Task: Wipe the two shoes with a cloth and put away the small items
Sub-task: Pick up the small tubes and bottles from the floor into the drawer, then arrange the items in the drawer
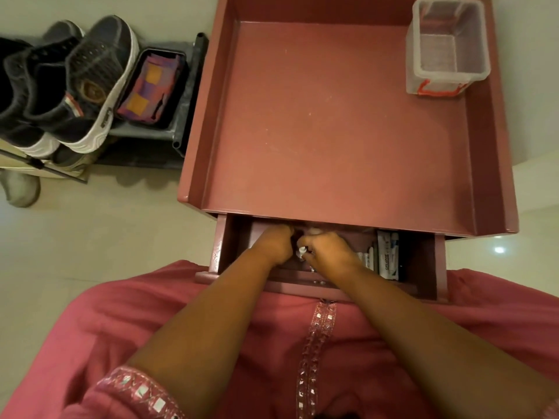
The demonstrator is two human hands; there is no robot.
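Open drawer (pixel 423 267): small item (pixel 301 252) in right-hand grip (pixel 329 252).

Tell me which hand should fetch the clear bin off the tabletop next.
Probably the right hand: the clear bin sits at the tabletop's far right corner, on that arm's side. Both hands, left hand included, are busy inside the open drawer.

Two dark shoes (pixel 69 86) upright on rack; folded purple-orange cloth (pixel 151 89) in tray beside them.

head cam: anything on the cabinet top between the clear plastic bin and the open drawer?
Nothing: in the head view, the cabinet top is bare from the clear plastic bin to the open drawer, where both hands are working.
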